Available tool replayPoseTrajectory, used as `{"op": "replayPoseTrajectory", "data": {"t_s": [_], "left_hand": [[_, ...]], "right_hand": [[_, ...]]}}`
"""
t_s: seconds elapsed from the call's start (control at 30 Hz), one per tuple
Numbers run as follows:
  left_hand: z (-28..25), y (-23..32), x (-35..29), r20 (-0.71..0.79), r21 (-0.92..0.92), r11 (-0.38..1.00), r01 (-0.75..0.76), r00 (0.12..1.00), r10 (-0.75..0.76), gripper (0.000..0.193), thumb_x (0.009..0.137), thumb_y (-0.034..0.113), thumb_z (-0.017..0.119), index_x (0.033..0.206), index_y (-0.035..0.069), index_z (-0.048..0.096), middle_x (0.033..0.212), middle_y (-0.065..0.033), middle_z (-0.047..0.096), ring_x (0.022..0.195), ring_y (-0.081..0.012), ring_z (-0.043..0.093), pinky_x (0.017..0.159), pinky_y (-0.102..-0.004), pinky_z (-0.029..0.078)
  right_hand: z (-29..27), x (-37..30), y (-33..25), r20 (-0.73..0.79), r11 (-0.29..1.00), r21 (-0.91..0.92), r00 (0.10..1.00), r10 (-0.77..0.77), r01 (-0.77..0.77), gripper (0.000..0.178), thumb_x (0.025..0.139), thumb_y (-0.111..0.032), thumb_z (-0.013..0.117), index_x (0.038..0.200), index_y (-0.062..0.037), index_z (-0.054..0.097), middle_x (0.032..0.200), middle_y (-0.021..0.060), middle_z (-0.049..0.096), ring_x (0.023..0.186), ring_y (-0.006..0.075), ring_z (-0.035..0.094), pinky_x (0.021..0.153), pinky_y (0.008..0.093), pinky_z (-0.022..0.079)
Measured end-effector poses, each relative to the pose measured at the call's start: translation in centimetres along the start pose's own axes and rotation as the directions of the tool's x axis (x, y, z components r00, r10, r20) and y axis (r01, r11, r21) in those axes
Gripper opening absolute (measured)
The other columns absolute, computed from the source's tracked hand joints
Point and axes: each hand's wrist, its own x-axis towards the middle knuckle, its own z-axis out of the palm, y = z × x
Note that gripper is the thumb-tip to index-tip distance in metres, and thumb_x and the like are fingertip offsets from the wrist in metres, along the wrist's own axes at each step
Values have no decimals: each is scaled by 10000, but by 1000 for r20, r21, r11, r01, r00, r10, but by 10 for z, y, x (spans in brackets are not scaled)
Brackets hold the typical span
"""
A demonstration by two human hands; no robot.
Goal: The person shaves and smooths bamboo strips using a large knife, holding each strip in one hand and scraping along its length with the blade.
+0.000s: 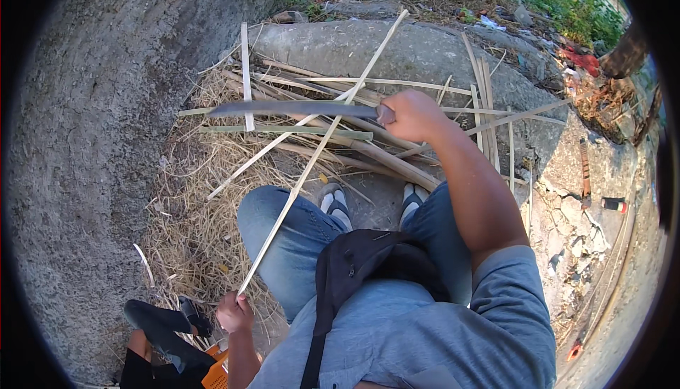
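My right hand is closed round the handle of a machete, its long dark blade pointing left. Down by my left thigh, my left hand grips the near end of a long pale bamboo strip. The strip slants up across my thigh to the far right, and the blade crosses it in this view. I cannot tell whether blade and strip touch. Split bamboo lengths lie piled beyond my feet, with a greenish strip just below the blade.
Thin shavings cover the ground at left. A grey concrete slab lies behind the pile. Another person's legs and an orange plastic object are at lower left. A dark-wrapped tool lies at right. A black bag hangs across my front.
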Motion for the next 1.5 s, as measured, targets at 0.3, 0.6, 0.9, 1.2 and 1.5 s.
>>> {"op": "replayPoseTrajectory", "data": {"t_s": [0.3, 0.6, 0.9, 1.2, 1.5], "left_hand": [[-6, -7, -4, 47, 4, 1000, 16, 999, -17, 406, 982, 388, 546, 742, 63, 512, 658, -186, 561, 611, -453, 577, 553, -556, 443], [-11, -2, 0, 56, 35, 999, 33, 998, -35, 406, 982, 389, 545, 753, 55, 513, 658, -195, 562, 615, -462, 571, 558, -567, 433], [-11, 4, 1, 55, 16, 996, 86, 995, -87, 381, 957, 373, 584, 741, 64, 527, 670, -192, 573, 615, -464, 578, 564, -557, 450], [-18, 6, 5, 108, 6, 993, 118, 987, -118, 414, 970, 393, 569, 733, 56, 526, 666, -201, 578, 614, -462, 583, 567, -551, 453], [-10, 2, 0, 79, 14, 993, 120, 990, -121, 398, 973, 379, 564, 742, 56, 541, 669, -198, 587, 629, -457, 597, 572, -552, 460]], "right_hand": [[-9, -8, 8, -37, 954, 99, 957, 287, -282, 269, 875, -292, 645, 1025, -87, 733, 1024, 216, 728, 971, 411, 693, 851, 499, 539], [7, -22, -48, 113, 979, -105, 980, -162, 174, 160, 781, -257, 672, 887, -155, 737, 857, 140, 725, 859, 373, 708, 731, 502, 551], [12, 3, 28, -184, 932, 275, 939, 292, -236, 233, 847, -262, 628, 937, -59, 699, 948, 240, 705, 894, 445, 674, 789, 537, 526], [20, -22, -54, 145, 979, -111, 977, -155, 171, 162, 807, -257, 658, 889, -128, 711, 874, 159, 721, 872, 390, 704, 770, 514, 552], [11, 0, 4, -97, 971, 189, 982, 164, -144, 212, 855, -250, 620, 950, -84, 713, 911, 210, 714, 907, 428, 684, 793, 520, 536]]}}
